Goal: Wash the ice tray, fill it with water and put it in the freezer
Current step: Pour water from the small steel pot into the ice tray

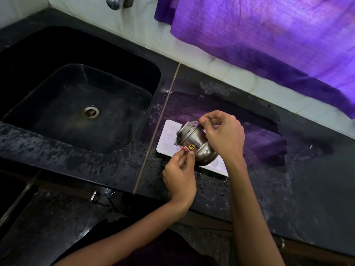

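Note:
A white ice tray (167, 139) lies flat on the wet black counter (259, 169), just right of the sink. Over it, a small round steel pot (194, 143) is tipped with its mouth toward the tray's left end. My right hand (222, 135) grips the pot by its rim and far side. My left hand (180, 173) pinches its near lower side, next to a yellow sticker. The pot and my hands hide the tray's middle and right part. Whether water is leaving the pot I cannot tell.
A deep black sink (80, 104) with a steel drain (89, 111) takes up the left. A chrome tap (115, 1) sits on the white tiled wall above it. A purple curtain (269, 35) hangs at the back right. The counter's front edge runs below my hands.

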`<state>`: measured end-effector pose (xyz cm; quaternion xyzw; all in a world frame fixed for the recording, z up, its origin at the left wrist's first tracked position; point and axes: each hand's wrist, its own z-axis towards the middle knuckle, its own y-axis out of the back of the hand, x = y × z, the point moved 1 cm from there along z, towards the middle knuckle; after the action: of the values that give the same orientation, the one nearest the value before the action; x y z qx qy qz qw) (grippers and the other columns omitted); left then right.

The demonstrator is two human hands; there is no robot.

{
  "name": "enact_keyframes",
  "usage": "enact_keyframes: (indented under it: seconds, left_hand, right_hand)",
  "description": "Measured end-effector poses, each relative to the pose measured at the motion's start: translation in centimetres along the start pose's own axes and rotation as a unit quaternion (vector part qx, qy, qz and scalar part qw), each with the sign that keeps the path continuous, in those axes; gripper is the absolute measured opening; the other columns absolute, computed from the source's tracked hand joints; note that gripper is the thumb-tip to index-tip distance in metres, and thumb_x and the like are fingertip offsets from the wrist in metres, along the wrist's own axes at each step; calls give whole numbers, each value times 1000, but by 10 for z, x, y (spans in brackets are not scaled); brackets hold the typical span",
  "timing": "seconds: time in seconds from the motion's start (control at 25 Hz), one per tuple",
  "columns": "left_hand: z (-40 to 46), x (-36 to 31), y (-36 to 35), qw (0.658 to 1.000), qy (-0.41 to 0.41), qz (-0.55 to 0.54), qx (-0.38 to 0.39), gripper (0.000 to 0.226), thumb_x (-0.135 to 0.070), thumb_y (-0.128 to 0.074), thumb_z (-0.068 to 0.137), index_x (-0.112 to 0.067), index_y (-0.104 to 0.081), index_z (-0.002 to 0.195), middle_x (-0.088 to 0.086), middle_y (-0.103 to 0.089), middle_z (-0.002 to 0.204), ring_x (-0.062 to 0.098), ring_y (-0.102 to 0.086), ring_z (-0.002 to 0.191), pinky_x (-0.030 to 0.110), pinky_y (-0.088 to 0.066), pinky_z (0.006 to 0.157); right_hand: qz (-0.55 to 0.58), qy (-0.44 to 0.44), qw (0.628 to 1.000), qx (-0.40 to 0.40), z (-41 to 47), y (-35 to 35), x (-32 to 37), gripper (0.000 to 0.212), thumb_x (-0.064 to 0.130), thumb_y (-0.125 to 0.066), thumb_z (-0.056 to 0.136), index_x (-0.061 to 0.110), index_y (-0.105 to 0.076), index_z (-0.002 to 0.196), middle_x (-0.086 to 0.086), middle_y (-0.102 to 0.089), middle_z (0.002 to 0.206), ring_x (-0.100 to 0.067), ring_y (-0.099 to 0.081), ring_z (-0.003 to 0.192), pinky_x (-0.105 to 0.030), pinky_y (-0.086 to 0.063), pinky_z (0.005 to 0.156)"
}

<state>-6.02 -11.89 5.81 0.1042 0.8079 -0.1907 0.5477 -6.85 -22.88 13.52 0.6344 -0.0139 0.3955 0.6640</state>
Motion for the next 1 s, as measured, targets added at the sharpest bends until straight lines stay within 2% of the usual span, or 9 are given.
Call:
enact_keyframes:
  seconds: [0.2,0.64,0.76,0.88,0.92,1.0]
  left_hand:
    - [-1,2,-3,1000,0,-5,-1,26,-20,-63,90,-9,-68,113,2,-74,98,-7,-66,85,4,-48,70]
    - [-4,0,-4,1000,-8,-5,-9,26,-20,-62,90,-10,-68,113,2,-74,100,-7,-66,86,3,-47,70]
    - [-6,-3,-4,999,-26,16,-18,28,-23,-63,90,-14,-68,115,-1,-74,103,-5,-65,92,4,-48,74]
    - [-6,-6,-4,999,-43,21,-17,26,-25,-64,89,-18,-69,114,-6,-72,107,1,-65,101,20,-51,86]
    - [-6,-6,-4,999,-48,20,-17,25,-24,-65,89,-19,-69,113,-8,-72,106,1,-65,99,22,-51,86]
    - [-4,-5,-5,998,-61,22,-17,24,-24,-66,88,-18,-70,112,-10,-73,103,1,-65,85,21,-51,78]
  right_hand:
    - [-3,0,1000,-5,1,2,-2,11,45,-65,81,35,-68,79,13,-68,79,-9,-65,79,-28,-47,69]
    - [14,4,1000,-12,-1,3,-5,9,44,-65,82,35,-68,80,16,-64,74,-6,-64,75,-26,-44,67]
    - [50,-8,999,-17,-4,6,-10,9,44,-64,83,36,-66,79,17,-66,76,-3,-64,73,-26,-46,68]
    - [98,-23,994,-29,-7,8,-18,11,42,-64,85,40,-62,74,24,-64,69,4,-64,69,-20,-44,63]
    - [124,-31,991,-30,-8,8,-23,11,41,-64,86,39,-63,75,23,-65,69,2,-65,68,-21,-47,65]
    - [195,-49,979,-31,-10,7,-32,10,35,-64,87,35,-65,77,16,-69,72,-3,-68,67,-29,-54,72]
